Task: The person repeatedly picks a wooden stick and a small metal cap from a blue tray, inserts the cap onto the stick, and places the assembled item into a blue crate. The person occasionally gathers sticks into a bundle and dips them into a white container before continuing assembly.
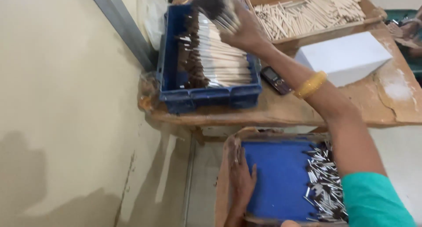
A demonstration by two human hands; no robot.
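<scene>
My right hand (246,31) reaches out over a blue plastic crate (206,97) and is closed on a bundle of thin pale sticks with dark tips (215,5). The crate holds several rows of the same dark-tipped sticks (220,60). The arm has a teal sleeve and a yellow bangle (310,84). My left hand (241,178) rests flat on the left edge of a blue-lined tray (277,174) close to me, fingers apart, holding nothing. A heap of short silvery sticks (323,183) lies on the tray's right side.
A worn wooden table (281,110) carries the crate, a small dark mobile phone (275,79), a white box (343,55) and a wooden tray of plain pale sticks (307,12). A beige wall (66,99) stands on the left, with a crumpled plastic bag (154,16) beside the crate.
</scene>
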